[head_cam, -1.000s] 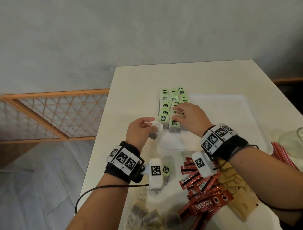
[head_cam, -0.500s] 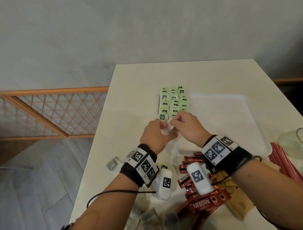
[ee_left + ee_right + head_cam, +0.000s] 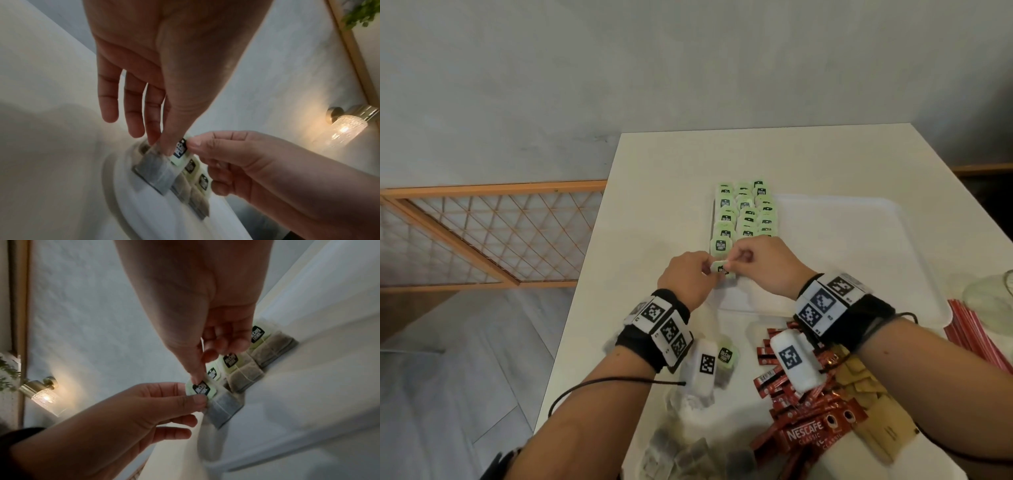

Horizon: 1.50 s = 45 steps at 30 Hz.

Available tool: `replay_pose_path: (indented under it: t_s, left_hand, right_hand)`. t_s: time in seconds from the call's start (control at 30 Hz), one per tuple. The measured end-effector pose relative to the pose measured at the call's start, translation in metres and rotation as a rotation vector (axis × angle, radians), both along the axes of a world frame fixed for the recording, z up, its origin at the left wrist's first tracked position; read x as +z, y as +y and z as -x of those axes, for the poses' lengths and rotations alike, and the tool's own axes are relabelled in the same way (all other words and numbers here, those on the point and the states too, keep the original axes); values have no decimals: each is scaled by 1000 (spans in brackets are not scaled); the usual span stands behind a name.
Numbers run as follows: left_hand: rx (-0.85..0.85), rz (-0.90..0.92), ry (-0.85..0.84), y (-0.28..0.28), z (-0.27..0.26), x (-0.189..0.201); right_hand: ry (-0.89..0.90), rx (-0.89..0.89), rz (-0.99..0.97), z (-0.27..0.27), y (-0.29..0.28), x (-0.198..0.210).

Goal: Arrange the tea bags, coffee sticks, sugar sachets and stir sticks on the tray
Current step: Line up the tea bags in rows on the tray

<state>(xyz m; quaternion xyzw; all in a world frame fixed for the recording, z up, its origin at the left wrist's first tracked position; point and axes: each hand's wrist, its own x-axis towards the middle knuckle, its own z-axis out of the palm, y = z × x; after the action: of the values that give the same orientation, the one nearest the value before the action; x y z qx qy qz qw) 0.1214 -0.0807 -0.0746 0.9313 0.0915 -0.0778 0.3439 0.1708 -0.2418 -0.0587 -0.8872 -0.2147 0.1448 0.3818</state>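
Note:
A tea bag (image 3: 720, 268) with a green tag (image 3: 201, 388) hangs just over the white tray's (image 3: 835, 246) near-left corner. My left hand (image 3: 707, 269) pinches the bag (image 3: 156, 170) at its top, and my right hand (image 3: 732, 263) pinches the tag (image 3: 180, 149) from the other side. Three rows of green-tagged tea bags (image 3: 744, 212) fill the tray's left side, just beyond the held one. Loose tea bags (image 3: 681, 452), red coffee sticks (image 3: 808, 428), brown sugar sachets (image 3: 869, 394) and red stir sticks (image 3: 969, 329) lie on the table near me.
A glass jar (image 3: 989, 298) stands at the right edge, beside the stir sticks. One loose tea bag (image 3: 726, 358) lies by my left wrist. The tray's right part (image 3: 859, 219) is bare. The table's left edge (image 3: 585, 274) drops to the floor by an orange lattice gate (image 3: 482, 236).
My left hand carried a tea bag in from the left to the tray's near-left corner. My right hand left the rows and took hold of that bag's tag.

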Motion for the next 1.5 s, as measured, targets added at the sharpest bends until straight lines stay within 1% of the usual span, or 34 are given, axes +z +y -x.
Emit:
replay_pose_path:
  t_s: [0.07,0.2,0.33,0.43,0.53,0.63,0.7,0.8,0.87,0.93,1.03,1.1,1.23,1.3,1.43,1.5]
  left_hand:
    - [25,8,25,4,-5,-1]
    - [80,45,8,10,-9,1]
    - [83,-18,-7,16,-6,10]
    - [59,-69,-24,21,2,17]
    - [29,-89,-26,24,16,23]
    - [-13,-112,-12,24,33,28]
    - [-17,-123,-15,24,47,29]
    - [-1,-125,-14,27,70,29]
    - [-21,-131,22,29,85,30]
    - [-52,-142,78,30,98,31]
    - [-104,-169,165,31,115,33]
    - [-159,-179,223,29,125,30]
    - [-237,-259,298,24,143,18]
    - [-223,-280,296,22,149,11]
    - [-156,-244,287,24,155,4]
    - [-172,-282,288,24,155,3]
  right_hand:
    - [-46,-39,74,-6,4,-3]
    - [-105,-172,87,-17,14,-5]
    - [-115,-198,117,-21,17,-6]
    - [-131,-218,93,-16,15,-4]
    - [-174,-202,51,1,8,0]
    - [-168,-142,36,29,-1,2]
    - [-133,-65,52,50,-7,-1]
    - [-24,60,145,83,-12,-8]
    - [19,100,196,98,-13,-11]
    - [27,102,268,108,-14,-13]
    - [-11,91,392,120,-13,-15]
    - [-23,87,426,126,-13,-16]
    - [15,92,419,132,-12,-13]
    - [33,82,412,134,-12,-10]
    - [43,69,354,139,-13,-11]
    - [50,63,318,142,-15,-12]
